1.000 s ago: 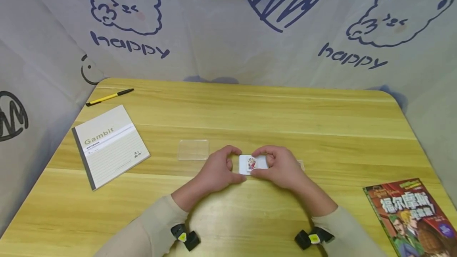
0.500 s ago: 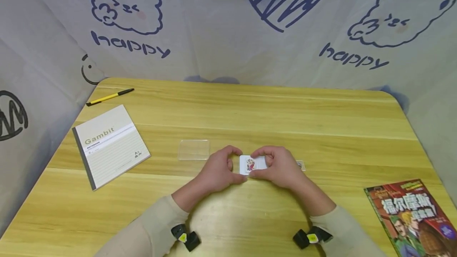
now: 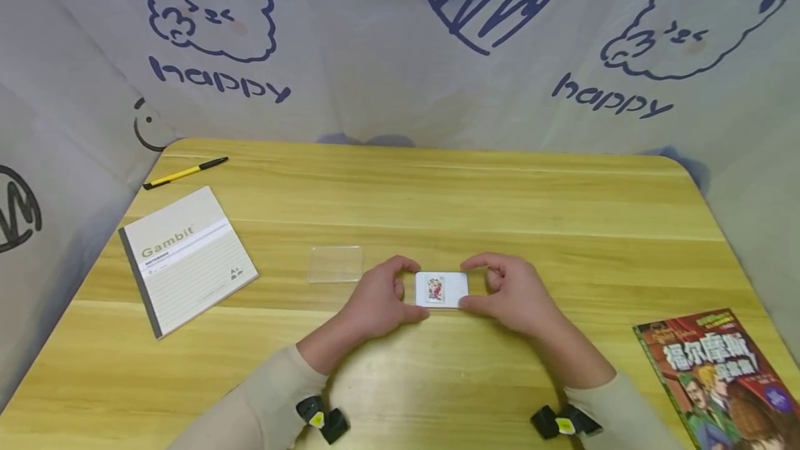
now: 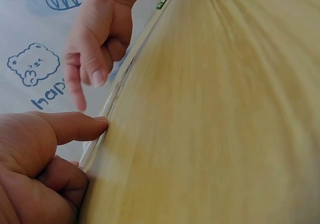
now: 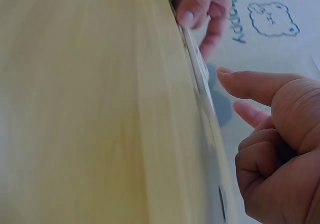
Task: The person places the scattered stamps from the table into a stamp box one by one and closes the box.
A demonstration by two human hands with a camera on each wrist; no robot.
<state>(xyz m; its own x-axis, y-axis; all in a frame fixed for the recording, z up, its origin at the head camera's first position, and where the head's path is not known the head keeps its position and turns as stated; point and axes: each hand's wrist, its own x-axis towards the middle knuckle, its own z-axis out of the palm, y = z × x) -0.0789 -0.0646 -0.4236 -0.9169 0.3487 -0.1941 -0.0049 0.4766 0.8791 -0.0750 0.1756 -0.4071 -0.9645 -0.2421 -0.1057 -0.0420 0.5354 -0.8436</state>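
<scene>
A thin white slab [image 3: 456, 289] with rounded corners lies flat near the middle of the table. On its left half rests a small picture card [image 3: 435, 289] printed with a coloured figure, like a tiny playing card. My left hand [image 3: 378, 301] pinches the slab's left end, thumb on the near edge and index finger on the far edge. My right hand [image 3: 519, 294] stands at the slab's right end, thumb and index finger spread and the other fingers curled. In the right wrist view its thumb [image 5: 250, 83] is apart from the slab. To the left lies a clear plastic lid [image 3: 335, 264].
A Gambit notebook [image 3: 190, 262] lies at the left, with a yellow and black pen [image 3: 186, 173] beyond it. A colourful book [image 3: 719, 373] is at the right front. A printed cloth [image 3: 375, 40] hangs behind the table [image 3: 437, 207].
The right hand has let go of the small card and drawn back to the right. The small card has shifted left on the slab. The left hand keeps its hold.
</scene>
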